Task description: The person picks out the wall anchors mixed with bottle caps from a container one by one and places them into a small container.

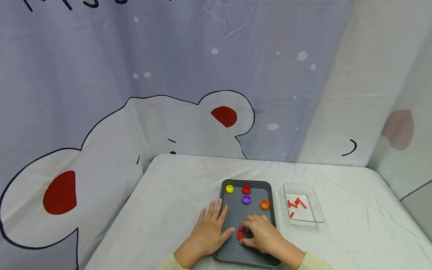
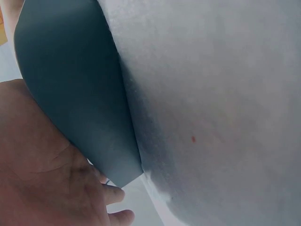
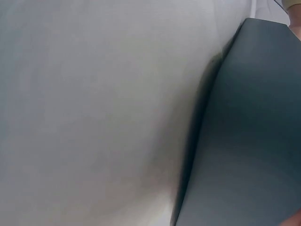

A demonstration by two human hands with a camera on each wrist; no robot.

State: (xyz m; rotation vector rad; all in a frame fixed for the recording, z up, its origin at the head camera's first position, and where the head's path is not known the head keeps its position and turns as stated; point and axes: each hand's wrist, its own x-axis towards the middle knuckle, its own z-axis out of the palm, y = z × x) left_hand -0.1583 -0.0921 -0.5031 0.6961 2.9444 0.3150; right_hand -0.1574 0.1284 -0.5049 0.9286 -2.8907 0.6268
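On the table lies a dark grey tray. My left hand rests over its left rim with fingers straight and spread; the left wrist view catches its palm beside the tray's side. My right hand is over the tray's lower right part, thumb and forefinger curled at the two ends of several short red sticks standing side by side. In the right wrist view only a bit of that hand shows, and the sticks are out of sight there.
Toward the tray's far end sit small round cups: yellow, red, purple and orange. A clear plastic box to the right of the tray holds several loose red sticks. A printed curtain hangs behind the white-covered table.
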